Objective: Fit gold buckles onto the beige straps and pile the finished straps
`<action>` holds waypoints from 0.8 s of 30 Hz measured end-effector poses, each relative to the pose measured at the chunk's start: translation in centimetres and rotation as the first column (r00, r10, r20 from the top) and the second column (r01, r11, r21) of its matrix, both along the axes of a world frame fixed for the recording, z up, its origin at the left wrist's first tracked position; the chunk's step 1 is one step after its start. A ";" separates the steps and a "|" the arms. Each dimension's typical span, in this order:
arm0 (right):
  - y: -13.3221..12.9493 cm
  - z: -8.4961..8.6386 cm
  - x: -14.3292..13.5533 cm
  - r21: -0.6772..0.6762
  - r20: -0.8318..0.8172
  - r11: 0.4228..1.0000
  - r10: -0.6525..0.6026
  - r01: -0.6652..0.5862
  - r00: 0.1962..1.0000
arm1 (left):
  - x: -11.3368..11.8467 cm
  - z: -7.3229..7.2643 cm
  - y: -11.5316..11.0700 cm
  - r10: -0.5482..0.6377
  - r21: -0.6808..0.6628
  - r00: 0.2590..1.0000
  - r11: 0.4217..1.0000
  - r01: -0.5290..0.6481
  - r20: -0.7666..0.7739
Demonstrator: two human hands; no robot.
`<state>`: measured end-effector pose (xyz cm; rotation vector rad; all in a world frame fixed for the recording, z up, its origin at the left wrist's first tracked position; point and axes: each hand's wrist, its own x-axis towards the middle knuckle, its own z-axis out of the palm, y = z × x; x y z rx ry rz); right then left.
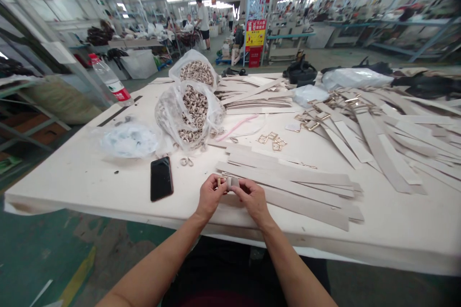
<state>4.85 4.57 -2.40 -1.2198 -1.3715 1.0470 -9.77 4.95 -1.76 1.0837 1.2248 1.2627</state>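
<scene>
My left hand (211, 196) pinches a small gold buckle (219, 182) at the front edge of the white table (126, 192). Beside it, my right hand (254, 199) grips the end of a grey-beige strap (234, 182), and the two hands nearly touch. The strap end appears folded at the buckle; the exact join is too small to tell. Flat grey strips (306, 201) lie in a loose stack just right of my hands. Beyond them rest several loose gold buckles (277, 143).
A black phone (162, 179) lies left of my hands. Behind it are a crumpled plastic bag (129, 140), open bags of small beige loops (194, 110) and a water bottle (113, 84). Buckled straps (382, 148) pile up at the right. A person (203, 21) stands far back.
</scene>
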 end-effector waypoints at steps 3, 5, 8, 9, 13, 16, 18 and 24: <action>-0.4 1.1 0.9 0.043 0.059 0.997 0.056 -0.058 0.997 | 0.2 0.8 -0.3 -0.057 -0.043 0.998 0.997 0.058 0.041; -0.9 2.2 2.5 0.163 0.181 0.985 0.031 -0.061 0.983 | 0.2 1.7 -0.5 -0.107 -0.041 0.991 0.993 0.110 0.079; -2.0 4.2 5.5 0.300 0.428 0.948 -0.037 -0.104 0.903 | 0.6 3.7 -0.9 -0.218 -0.035 0.966 0.974 0.225 0.137; -2.5 4.9 6.4 0.275 0.494 0.951 -0.012 -0.143 0.869 | 0.9 4.4 -1.1 -0.256 -0.047 0.955 0.963 0.266 0.152; -5.8 6.9 8.6 0.079 0.566 0.975 0.127 -0.207 0.815 | 2.2 5.5 -3.0 -0.348 -0.133 0.923 0.919 0.370 0.164; -9.1 5.8 8.8 -0.097 0.420 0.974 0.228 -0.207 0.878 | 2.6 3.9 -5.5 -0.431 -0.209 0.896 0.871 0.444 0.107; -11.5 3.6 8.5 -0.324 0.178 0.908 0.335 -0.267 0.925 | 2.4 1.9 -7.5 -0.516 -0.264 0.857 0.826 0.498 0.004; -16.8 -2.7 7.1 -0.537 -0.301 0.790 0.150 -0.298 0.942 | 1.8 -2.1 -12.0 -0.597 -0.261 0.729 0.802 0.537 -0.334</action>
